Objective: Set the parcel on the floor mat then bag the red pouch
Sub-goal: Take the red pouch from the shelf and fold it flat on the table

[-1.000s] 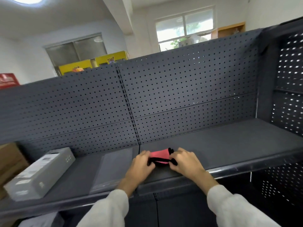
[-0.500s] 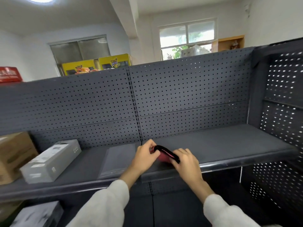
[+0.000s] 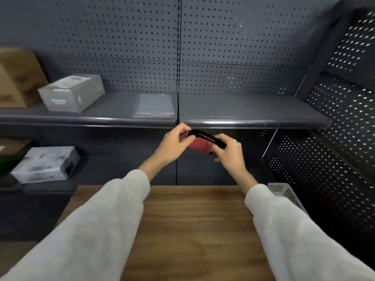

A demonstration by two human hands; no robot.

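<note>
Pinching the red pouch (image 3: 199,145) from both ends, we hold it in the air just below the front lip of the upper shelf (image 3: 253,123). Our left hand (image 3: 172,146) nips its left end between thumb and fingertips; our right hand (image 3: 230,152) closes over the black-trimmed top edge at the right. It sags and bends between us, so we judge it soft, light and unlikely to slip. The stiffer black trim looks the best place to grip. Further out, a clear flat bag (image 3: 154,105) lies on the shelf above, well apart from the pouch.
</note>
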